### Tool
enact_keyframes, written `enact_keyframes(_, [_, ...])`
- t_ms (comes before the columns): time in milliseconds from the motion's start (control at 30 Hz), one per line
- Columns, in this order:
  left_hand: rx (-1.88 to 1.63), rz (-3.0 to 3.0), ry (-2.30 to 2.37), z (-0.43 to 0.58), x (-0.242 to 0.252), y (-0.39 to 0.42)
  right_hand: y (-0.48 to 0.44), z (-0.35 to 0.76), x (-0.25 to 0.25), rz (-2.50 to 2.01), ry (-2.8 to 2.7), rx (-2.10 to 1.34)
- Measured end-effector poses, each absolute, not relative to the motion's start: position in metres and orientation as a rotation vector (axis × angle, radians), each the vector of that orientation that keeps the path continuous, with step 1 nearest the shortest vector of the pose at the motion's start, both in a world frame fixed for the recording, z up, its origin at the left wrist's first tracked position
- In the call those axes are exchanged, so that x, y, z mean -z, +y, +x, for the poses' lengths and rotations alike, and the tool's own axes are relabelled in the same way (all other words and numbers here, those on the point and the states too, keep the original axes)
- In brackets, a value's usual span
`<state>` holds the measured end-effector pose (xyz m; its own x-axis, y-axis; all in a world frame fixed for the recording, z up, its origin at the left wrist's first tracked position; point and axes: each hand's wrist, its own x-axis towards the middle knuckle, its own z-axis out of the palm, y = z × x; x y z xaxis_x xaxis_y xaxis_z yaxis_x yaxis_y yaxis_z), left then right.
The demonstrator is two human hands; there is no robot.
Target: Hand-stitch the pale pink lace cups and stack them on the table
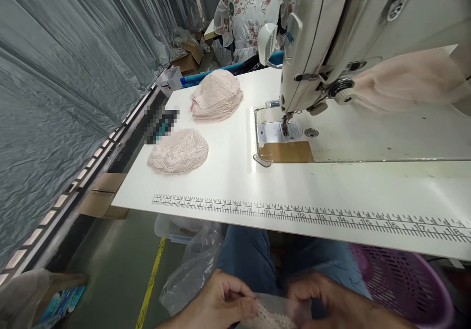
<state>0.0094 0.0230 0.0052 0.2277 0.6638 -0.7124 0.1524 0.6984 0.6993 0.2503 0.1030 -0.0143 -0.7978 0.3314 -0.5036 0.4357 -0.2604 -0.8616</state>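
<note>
Low in the view, over my lap, my left hand [235,299] pinches a pale lace piece [274,318] with a scalloped edge and a sheer part. My right hand [316,297] grips the other side of it, its fingers curled and slightly blurred. The piece's lower part runs out of the picture. Both hands are below the front edge of the white sewing table [228,172]. On the table lie a flat pile of pale pink lace pieces [179,152] and, behind it, a domed stack of pink cups [216,95].
A sewing machine [305,59] stands at the right, pink fabric [408,81] behind its head. A printed ruler [309,213] runs along the table's front. A purple basket [401,285] sits below right, a plastic bag [195,265] below left. Another person [253,10] is beyond the table.
</note>
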Motion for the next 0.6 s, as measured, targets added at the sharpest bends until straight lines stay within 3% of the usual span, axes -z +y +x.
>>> enact_keyframes(600, [-0.355,0.775,1.256,0.004,0.004,0.02,0.101,0.247,0.013,0.915,1.899,2.36])
